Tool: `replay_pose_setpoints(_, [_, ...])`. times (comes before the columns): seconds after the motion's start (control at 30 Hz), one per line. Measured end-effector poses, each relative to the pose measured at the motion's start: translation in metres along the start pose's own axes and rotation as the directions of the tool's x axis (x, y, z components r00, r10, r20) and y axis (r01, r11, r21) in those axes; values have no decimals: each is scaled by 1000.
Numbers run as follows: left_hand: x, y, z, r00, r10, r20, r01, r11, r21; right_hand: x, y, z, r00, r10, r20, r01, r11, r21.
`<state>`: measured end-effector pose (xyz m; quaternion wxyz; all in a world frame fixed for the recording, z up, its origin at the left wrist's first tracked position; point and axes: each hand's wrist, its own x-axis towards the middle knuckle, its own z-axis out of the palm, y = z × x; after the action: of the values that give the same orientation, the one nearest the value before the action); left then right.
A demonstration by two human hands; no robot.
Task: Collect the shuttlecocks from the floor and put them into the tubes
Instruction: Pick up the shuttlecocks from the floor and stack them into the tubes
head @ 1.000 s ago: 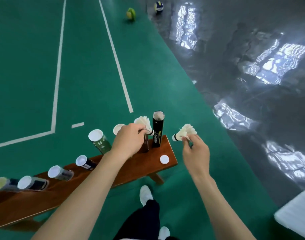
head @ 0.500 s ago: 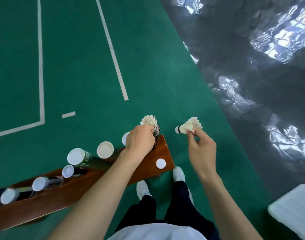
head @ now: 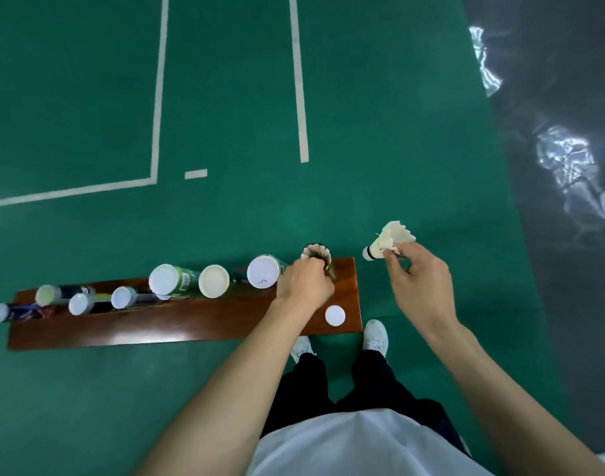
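Head view looks straight down on a green court floor marked with white lines, with a dark glossy floor along its right edge. A long brown wooden bench lies across the green, just in front of the person's white shoes. Along the bench's far edge stand several capped tubes, their white lids facing the camera (the ones at the left end are smaller in view and blurred). At the right end of that row stands an open tube, its mouth filled with the feathers of a shuttlecock already seated inside. The left hand is curled round this open tube just below the rim, gripping it upright. The right hand is off the bench's right end, above the green floor, pinching a second shuttlecock between thumb and fingertips near the cork; its cork end points left toward the open tube and its feathers fan up and to the right, clear of the tube. A loose white lid lies flat on the bench near its right end, just beside the left wrist.
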<state>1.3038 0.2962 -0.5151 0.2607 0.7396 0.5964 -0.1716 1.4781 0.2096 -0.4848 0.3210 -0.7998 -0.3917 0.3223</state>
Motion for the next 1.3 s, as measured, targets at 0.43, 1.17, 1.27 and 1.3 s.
replay_pose_setpoints(0.43, [3,9,17,990,-120,73,114,990,84,-2,-13,2,994,-109,25,110,992,-62])
replay_pose_setpoints(1.17, [-70,-29,-32,928,-46,-369,-4,991,-135,0,-45,43,917,-392,72,399,900,-176])
replay_pose_setpoints(1.27, [-79,-47,-37,910,-108,-400,35,982,-185,3,-46,62,878,-421,226,471,843,-261])
replay_pose_setpoints(1.3, [-81,-51,-39,903,-128,-411,44,977,-208,5,-44,69,859,-409,309,498,808,-314])
